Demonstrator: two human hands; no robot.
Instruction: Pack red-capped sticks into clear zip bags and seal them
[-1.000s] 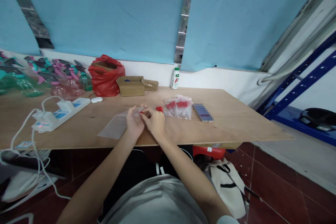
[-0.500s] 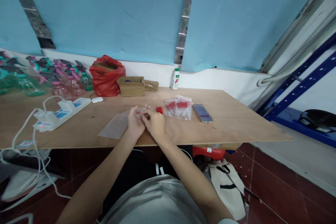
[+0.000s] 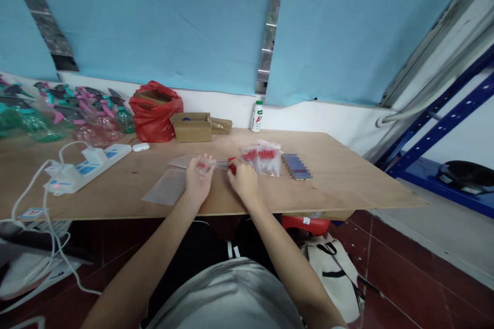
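Note:
My left hand (image 3: 198,179) is closed around a clear plastic bag (image 3: 203,166) with red showing through it. Thin metal rods with red ends (image 3: 222,163) stretch from that bag toward my right hand (image 3: 244,180). The fingers of my right hand are closed on the red ends, partly covering them; the exact kind of these rods is too small to tell. Beside my left hand, flat clear bags (image 3: 165,186) lie on the wooden table (image 3: 332,175). Filled clear bags with red-ended pieces (image 3: 266,160) lie just beyond my right hand.
A phone (image 3: 296,166) lies right of the filled bags. Behind stand a white bottle (image 3: 257,117), a cardboard box (image 3: 193,128) and a red plastic bag (image 3: 156,121). At left are a power strip (image 3: 90,167) with cables and several spray bottles (image 3: 87,131).
My hands have moved apart. My right hand has shifted right from the bag onto the red ends of the rods; my left hand keeps the bag.

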